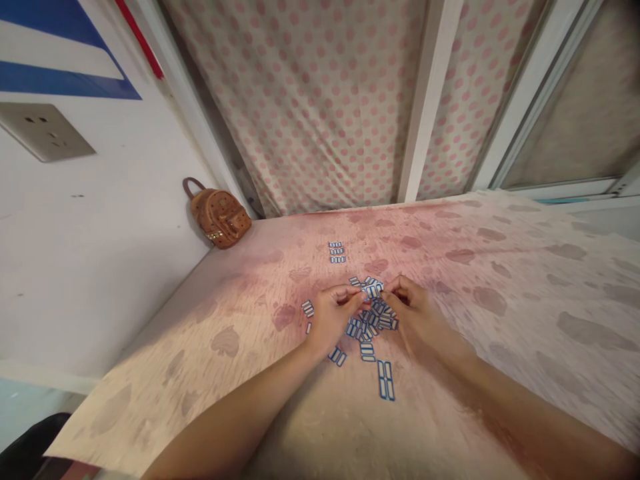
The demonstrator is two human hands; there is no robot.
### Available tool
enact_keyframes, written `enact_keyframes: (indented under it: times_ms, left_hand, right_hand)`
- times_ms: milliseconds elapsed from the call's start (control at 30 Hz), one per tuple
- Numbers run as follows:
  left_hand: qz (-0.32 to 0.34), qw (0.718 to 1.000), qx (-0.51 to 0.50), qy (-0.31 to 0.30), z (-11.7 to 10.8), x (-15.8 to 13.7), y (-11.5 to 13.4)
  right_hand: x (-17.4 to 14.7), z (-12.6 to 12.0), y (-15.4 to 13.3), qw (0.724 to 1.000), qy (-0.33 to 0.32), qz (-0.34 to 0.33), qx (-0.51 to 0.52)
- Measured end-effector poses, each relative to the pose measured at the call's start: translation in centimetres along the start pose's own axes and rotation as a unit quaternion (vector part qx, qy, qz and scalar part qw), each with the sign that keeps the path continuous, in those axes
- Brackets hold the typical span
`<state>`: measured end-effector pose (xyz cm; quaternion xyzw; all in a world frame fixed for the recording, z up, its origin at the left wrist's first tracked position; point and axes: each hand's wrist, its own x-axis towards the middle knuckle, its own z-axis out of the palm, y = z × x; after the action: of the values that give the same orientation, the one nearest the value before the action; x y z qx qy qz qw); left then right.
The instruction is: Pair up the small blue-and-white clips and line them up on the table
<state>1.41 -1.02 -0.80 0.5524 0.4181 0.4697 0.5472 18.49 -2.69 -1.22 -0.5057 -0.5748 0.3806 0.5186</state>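
Note:
Between the fingertips of both hands is a small strip of white, blue-edged rectangular pieces (pixel 372 291), held just above the table. My left hand (pixel 336 313) pinches its left end, and my right hand (pixel 411 303) grips the right end. Under and around the hands lies a loose pile of similar blue-edged pieces (pixel 369 325), partly hidden by the fingers. Nearer to me is a larger group of these pieces (pixel 386 381). Beyond the hands, several strips (pixel 337 252) lie in neat rows. What the pieces are made for I cannot tell.
A leaf-patterned cloth (pixel 480 293) covers the table. At the back left corner, a small brown backpack-shaped bag (pixel 221 217) leans by the wall. A polka-dot curtain (pixel 320 100) hangs behind the table's far edge. On the left wall is a power socket (pixel 47 131).

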Motion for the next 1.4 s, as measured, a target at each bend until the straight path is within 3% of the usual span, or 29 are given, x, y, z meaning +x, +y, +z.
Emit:
enact_keyframes:
  times_ms: [467, 667, 967, 1100, 1400]
  left_hand:
    - [-0.001, 1.0, 0.004, -0.012, -0.1, 0.0, 0.1]
    - [-0.001, 1.0, 0.01, -0.012, -0.1, 0.0, 0.2]
    - [-0.002, 1.0, -0.013, 0.007, -0.2, 0.1, -0.1]
    - [-0.016, 1.0, -0.015, -0.003, -0.3, 0.2, -0.2]
    - [0.053, 0.996, 0.068, -0.026, -0.3, -0.1, 0.6]
  right_hand:
    - [0.2, -0.1, 0.8, 1.0, -0.014, 0.015, -0.002]
    - [-0.1, -0.2, 0.7, 0.998, -0.043, -0.023, -0.033]
    - [-0.6, -0.2, -0.8, 0.998, 0.008, -0.031, -0.062]
    - [-0.4, -0.4, -0.7, 0.999, 0.0, -0.024, -0.035]
    - [-0.1, -0.3, -0.6, 1.0, -0.007, -0.015, 0.006]
